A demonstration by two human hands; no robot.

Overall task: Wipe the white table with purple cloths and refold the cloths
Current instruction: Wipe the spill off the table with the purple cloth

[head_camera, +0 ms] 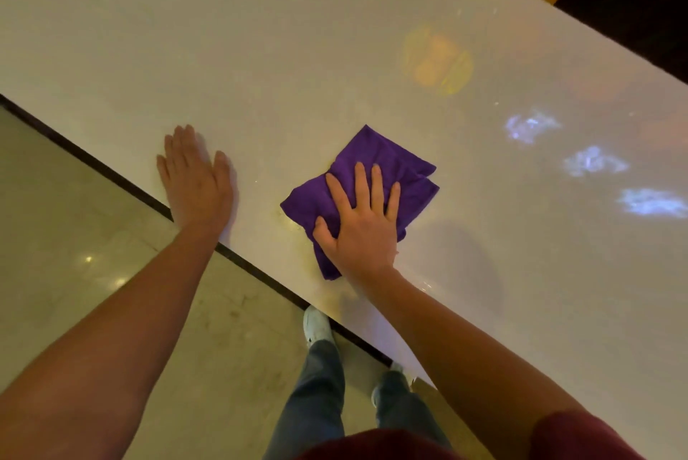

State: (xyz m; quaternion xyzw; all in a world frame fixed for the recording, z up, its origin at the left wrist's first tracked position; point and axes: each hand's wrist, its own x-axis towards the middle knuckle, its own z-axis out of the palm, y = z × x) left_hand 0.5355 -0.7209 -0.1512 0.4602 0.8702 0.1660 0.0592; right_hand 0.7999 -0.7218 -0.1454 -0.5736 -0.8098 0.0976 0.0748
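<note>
A folded purple cloth (383,161) lies on the white table (283,57) close to its near edge. My right hand (361,221) presses flat on the cloth, fingers spread over its near half, thumb on its left side. My left hand (195,176) rests flat on the bare tabletop to the left of the cloth, fingers together, holding nothing. Only one cloth is in view.
The table's dark-trimmed near edge (123,182) runs diagonally from upper left to lower right. Beige tiled floor (93,236) lies below it, with my legs and white shoes (316,325) near the edge. Glossy light reflections (592,161) show on the right of the tabletop.
</note>
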